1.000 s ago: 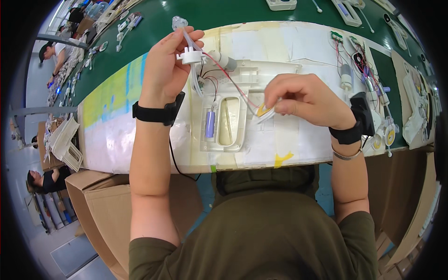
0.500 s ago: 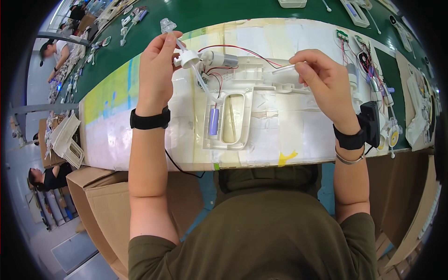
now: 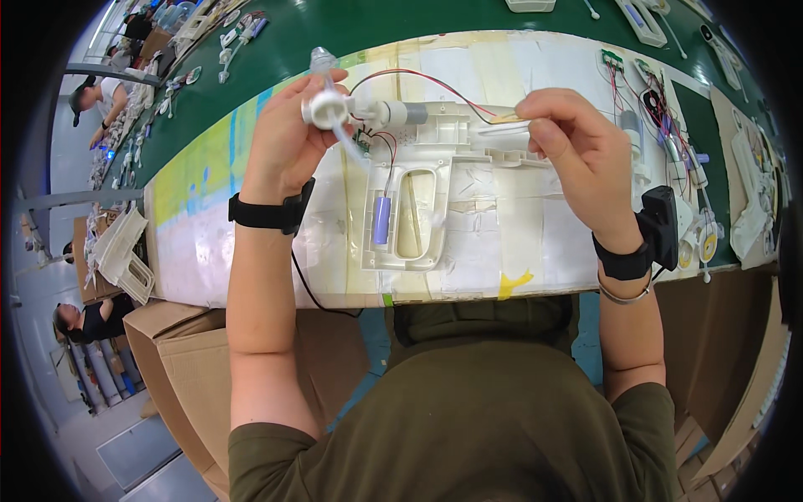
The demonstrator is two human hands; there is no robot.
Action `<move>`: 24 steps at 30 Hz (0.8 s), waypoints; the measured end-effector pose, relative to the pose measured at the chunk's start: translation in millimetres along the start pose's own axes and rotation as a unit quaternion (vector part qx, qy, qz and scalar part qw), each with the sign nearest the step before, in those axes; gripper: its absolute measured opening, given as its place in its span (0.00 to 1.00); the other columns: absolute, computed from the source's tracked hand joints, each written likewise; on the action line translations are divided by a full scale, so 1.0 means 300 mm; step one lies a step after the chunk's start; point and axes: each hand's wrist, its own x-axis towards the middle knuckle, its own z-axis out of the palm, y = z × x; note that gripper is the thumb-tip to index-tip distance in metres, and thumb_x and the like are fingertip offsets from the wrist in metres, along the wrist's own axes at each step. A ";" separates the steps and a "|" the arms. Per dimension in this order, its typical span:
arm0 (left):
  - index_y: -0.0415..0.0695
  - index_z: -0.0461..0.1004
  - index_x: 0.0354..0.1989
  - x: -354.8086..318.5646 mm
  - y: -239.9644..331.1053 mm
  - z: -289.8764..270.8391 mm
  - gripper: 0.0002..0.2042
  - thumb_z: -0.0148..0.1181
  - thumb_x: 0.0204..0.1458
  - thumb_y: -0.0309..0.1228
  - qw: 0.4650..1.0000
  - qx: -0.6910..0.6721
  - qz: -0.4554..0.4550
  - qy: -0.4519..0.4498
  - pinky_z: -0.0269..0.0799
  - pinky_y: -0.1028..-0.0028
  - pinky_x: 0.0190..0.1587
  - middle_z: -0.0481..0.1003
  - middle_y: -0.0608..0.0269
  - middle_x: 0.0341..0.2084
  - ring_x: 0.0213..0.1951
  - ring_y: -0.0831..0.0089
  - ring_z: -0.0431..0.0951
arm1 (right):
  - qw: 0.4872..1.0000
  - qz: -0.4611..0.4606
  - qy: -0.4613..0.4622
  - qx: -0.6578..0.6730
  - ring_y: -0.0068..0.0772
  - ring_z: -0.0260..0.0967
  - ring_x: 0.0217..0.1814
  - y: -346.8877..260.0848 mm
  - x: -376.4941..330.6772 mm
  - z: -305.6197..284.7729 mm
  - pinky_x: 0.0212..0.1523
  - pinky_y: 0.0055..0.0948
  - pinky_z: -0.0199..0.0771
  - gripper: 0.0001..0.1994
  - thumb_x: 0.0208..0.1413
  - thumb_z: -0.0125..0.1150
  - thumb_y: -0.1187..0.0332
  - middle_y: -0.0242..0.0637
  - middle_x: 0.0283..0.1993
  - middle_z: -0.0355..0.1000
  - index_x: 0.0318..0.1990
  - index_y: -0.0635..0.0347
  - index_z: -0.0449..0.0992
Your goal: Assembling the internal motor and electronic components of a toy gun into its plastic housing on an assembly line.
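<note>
White fitting (image 3: pixel 324 110), within left hand (image 3: pixel 286 138)

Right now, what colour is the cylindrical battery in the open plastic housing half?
The cylindrical battery is purple-blue; it shows best in the head view.

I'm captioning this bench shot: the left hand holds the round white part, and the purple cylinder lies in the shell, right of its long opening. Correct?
Not quite: the head view shows the purple cylinder left of the long opening, in the shell. The left hand does hold the round white part.
</note>
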 end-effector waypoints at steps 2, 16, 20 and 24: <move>0.36 0.66 0.46 -0.003 0.002 -0.001 0.14 0.43 0.59 0.34 0.999 0.030 0.002 -0.022 0.75 0.72 0.32 0.74 0.62 0.30 0.29 0.75 0.74 | 0.997 -0.062 0.005 0.051 0.17 0.62 0.27 -0.036 0.021 0.023 0.29 0.16 0.63 0.05 0.52 0.56 0.73 0.31 0.28 0.70 0.35 0.63 0.74; 0.35 0.67 0.44 -0.054 0.040 0.006 0.14 0.44 0.58 0.34 0.993 0.091 -0.029 -0.074 0.70 0.78 0.27 0.76 0.58 0.30 0.29 0.77 0.73 | 0.934 -0.024 -0.353 -0.049 0.20 0.63 0.26 -0.086 -0.003 -0.118 0.27 0.19 0.63 0.03 0.50 0.56 0.74 0.32 0.28 0.70 0.31 0.62 0.74; 0.35 0.68 0.43 -0.035 0.023 0.031 0.13 0.44 0.58 0.33 0.954 0.245 0.143 -0.097 0.71 0.76 0.32 0.76 0.56 0.32 0.32 0.74 0.75 | 0.943 0.084 -0.321 -0.014 0.17 0.60 0.24 -0.039 -0.060 -0.146 0.25 0.17 0.60 0.03 0.49 0.57 0.73 0.29 0.27 0.69 0.31 0.62 0.74; 0.34 0.66 0.44 -0.009 0.028 0.076 0.14 0.44 0.58 0.33 0.996 0.058 0.065 -0.034 0.71 0.71 0.41 0.74 0.51 0.38 0.40 0.66 0.75 | 0.932 0.182 -0.297 -0.096 0.18 0.57 0.22 -0.028 -0.050 -0.115 0.23 0.18 0.58 0.04 0.49 0.57 0.73 0.30 0.25 0.68 0.31 0.64 0.73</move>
